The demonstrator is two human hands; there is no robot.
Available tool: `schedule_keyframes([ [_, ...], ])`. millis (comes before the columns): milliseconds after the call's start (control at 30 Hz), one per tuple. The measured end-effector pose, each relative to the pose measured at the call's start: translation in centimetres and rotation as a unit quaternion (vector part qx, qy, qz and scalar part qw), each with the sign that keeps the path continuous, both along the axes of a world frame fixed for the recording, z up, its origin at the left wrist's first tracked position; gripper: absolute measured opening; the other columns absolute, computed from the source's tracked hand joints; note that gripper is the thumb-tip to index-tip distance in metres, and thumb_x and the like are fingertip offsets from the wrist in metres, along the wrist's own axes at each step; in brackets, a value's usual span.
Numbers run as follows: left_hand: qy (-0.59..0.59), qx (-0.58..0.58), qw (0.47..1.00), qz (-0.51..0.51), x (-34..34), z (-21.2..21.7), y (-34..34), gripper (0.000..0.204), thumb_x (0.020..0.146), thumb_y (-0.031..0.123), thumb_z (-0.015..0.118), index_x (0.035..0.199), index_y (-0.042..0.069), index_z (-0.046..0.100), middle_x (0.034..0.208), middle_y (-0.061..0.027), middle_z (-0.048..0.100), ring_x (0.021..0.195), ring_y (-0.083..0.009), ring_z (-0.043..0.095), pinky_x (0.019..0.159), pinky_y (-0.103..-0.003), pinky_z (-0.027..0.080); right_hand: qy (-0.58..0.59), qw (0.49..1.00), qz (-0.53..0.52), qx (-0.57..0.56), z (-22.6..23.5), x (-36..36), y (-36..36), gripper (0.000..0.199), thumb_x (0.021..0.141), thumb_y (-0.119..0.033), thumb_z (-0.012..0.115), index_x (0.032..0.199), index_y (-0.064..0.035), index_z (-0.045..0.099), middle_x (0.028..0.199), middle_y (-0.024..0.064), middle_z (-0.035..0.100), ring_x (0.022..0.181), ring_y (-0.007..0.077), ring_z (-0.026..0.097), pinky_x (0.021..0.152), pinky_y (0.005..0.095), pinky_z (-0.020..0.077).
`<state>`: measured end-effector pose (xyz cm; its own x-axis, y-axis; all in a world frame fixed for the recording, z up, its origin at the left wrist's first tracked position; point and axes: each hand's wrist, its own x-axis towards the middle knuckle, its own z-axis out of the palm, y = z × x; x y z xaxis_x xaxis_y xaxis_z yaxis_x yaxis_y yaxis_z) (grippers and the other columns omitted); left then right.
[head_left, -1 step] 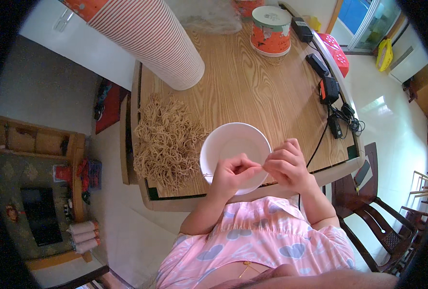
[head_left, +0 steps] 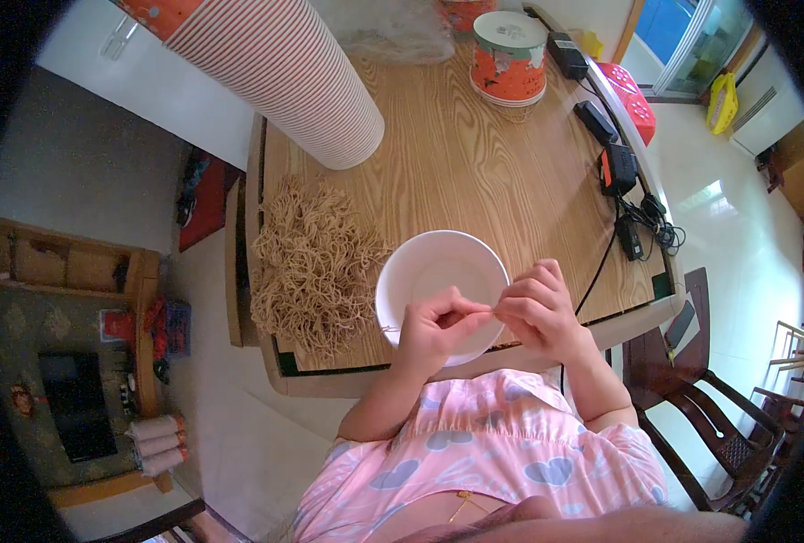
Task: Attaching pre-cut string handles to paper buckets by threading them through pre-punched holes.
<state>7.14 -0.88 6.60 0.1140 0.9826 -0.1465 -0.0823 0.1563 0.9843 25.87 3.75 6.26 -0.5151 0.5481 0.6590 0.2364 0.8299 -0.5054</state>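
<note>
My left hand (head_left: 440, 328) and my right hand (head_left: 539, 312) meet fingertip to fingertip over the near side of a white round paper bowl (head_left: 438, 242). Both are pinched closed; whatever lies between the fingers is too small to make out. A short bit of string (head_left: 389, 328) shows at the bowl's left rim, beside my left hand. Nothing shows inside the visible part of the bowl. Just left of it, a tangled heap of thin tan strings (head_left: 316, 267) lies on the wood-grain table (head_left: 456, 154).
A tall leaning stack of paper tubs (head_left: 284, 81) rises at the back left. An upside-down orange and green tub (head_left: 509, 68) stands at the back. Black adapters (head_left: 617, 170) and cables run along the right edge. A dark wooden chair (head_left: 682, 371) stands to the right.
</note>
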Motion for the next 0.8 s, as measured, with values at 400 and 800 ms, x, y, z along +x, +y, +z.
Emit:
schedule_keyframes([
  [400,0.135,0.129,0.982,0.031,0.6,0.4,-0.2,0.005,0.076,0.003,0.069,0.08,0.004,0.067,0.063,0.0051,0.044,0.053,-0.0028,0.037,0.048,-0.02,0.029,-0.044,0.997,-0.005,-0.065,-0.5,0.0,0.0,0.014,0.079,-0.016,0.062,0.087,-0.0072,0.054,0.081,0.003,0.058,0.073,0.0209,0.053,0.073,0.0358,0.0347],
  [800,-0.121,-0.098,0.986,-0.059,-0.7,0.0,0.4,0.001,0.081,0.004,0.066,0.081,0.003,0.066,0.069,0.0088,0.052,0.063,0.0011,0.044,0.055,-0.015,0.034,0.003,0.998,0.017,0.052,0.5,0.6,0.5,0.02,0.072,-0.02,0.069,0.089,-0.0117,0.065,0.084,0.0,0.06,0.077,0.0179,0.056,0.071,0.0356,0.0357],
])
